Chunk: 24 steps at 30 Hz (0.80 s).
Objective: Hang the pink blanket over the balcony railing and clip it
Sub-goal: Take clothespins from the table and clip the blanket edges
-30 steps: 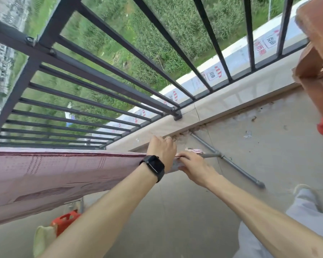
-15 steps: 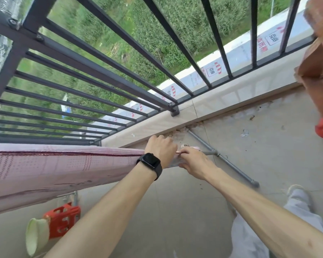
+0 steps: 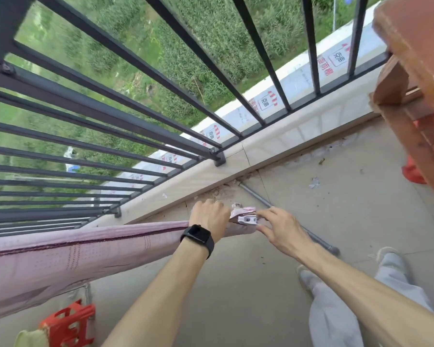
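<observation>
The pink blanket (image 3: 85, 251) hangs draped over a bar that it hides, running from the lower left to the centre. My left hand (image 3: 209, 216), with a black watch (image 3: 198, 235) on its wrist, is closed over the blanket's top edge near its right end. Just right of it, a small pale clip (image 3: 247, 219) sits on the bunched blanket end. My right hand (image 3: 283, 231) has thumb and fingertips on either side of the clip. The black balcony railing (image 3: 110, 113) stands beyond, above the hands.
A pale tiled ledge (image 3: 286, 144) runs under the railing. A grey pipe (image 3: 256, 195) lies on the concrete floor behind the hands. A red plastic stool (image 3: 70, 324) stands at lower left, reddish wooden furniture (image 3: 416, 71) at upper right. My legs (image 3: 336, 309) are at lower right.
Both hands have stayed at the blanket's right end. My right hand has drawn back slightly and its fingers have spread, so the clip on the blanket end now shows.
</observation>
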Tool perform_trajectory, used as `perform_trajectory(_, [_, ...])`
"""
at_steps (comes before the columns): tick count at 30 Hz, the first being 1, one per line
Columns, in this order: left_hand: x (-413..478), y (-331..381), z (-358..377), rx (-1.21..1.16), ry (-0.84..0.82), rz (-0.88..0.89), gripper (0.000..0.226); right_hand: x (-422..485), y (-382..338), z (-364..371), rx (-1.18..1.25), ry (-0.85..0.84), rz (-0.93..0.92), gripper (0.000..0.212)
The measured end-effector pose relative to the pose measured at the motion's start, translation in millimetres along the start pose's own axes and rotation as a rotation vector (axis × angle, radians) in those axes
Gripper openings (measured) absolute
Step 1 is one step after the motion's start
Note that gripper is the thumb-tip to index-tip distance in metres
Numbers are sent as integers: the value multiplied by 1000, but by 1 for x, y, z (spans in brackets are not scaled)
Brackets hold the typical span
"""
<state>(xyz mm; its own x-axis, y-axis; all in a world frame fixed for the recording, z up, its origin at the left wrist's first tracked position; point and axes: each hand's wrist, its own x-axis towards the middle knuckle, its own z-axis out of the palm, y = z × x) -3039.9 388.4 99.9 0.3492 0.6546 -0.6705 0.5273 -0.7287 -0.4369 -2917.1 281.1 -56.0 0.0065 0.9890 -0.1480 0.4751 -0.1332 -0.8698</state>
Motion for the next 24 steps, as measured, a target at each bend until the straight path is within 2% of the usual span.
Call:
perform_trajectory(6, [17,21,19,49,-48,-22,28,-4,4,-14,5,85,-7,24])
perform_trajectory(10, [26,27,29,102,-83,-13,25,-4,11,-9,-25,53,-32,31])
perform_trajectory(15, [25,29,32,154,-47,45,28,1,16,1,-30,29,-47,40])
perform_trajectory(18, [26,27,32,110,-28,81,28,3,19,5,-35,11,-49,41])
perform_trajectory(21, [31,26,34,-49,-54,-20,16,5,19,3,-25,17,-55,36])
perform_trajectory(24, [40,23,45,-179,-40,-148,32,8,19,-2,-24,48,-82,24])
